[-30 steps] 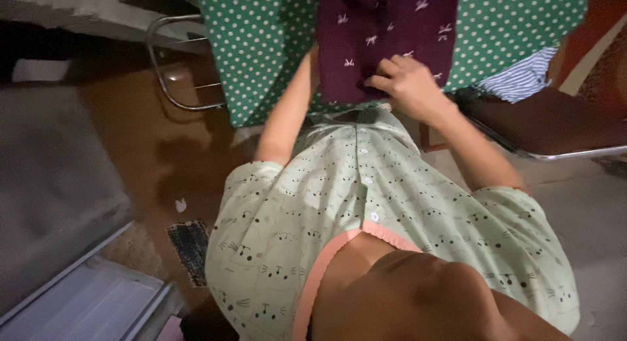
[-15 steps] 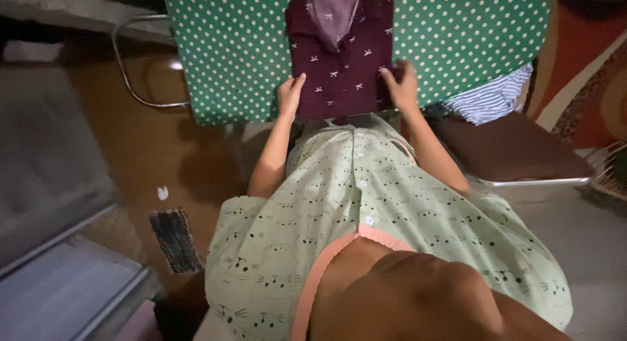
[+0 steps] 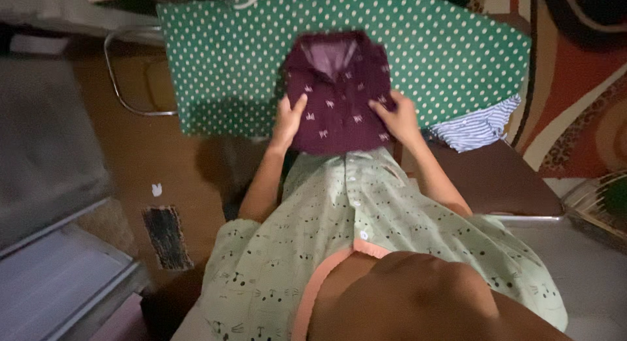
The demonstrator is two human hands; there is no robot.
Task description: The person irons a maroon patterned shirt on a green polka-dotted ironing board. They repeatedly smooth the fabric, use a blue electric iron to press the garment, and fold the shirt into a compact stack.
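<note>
Both hands' grip flanks the folded maroon patterned shirt [image 3: 336, 96].

A home, by the look of it: a green cloth with white dots [image 3: 444, 60] covers the counter where a folded maroon printed shirt [image 3: 336, 93] lies, a patterned red and cream rug [image 3: 575, 73] spreads over the floor, a metal-framed brown chair [image 3: 503, 181] stands alongside, and striped blue-and-white fabric [image 3: 473, 129] hangs nearby.

Both hands [image 3: 339, 119] on folded maroon shirt [image 3: 336, 93] (atop green dotted cloth [image 3: 450, 60]).
</note>
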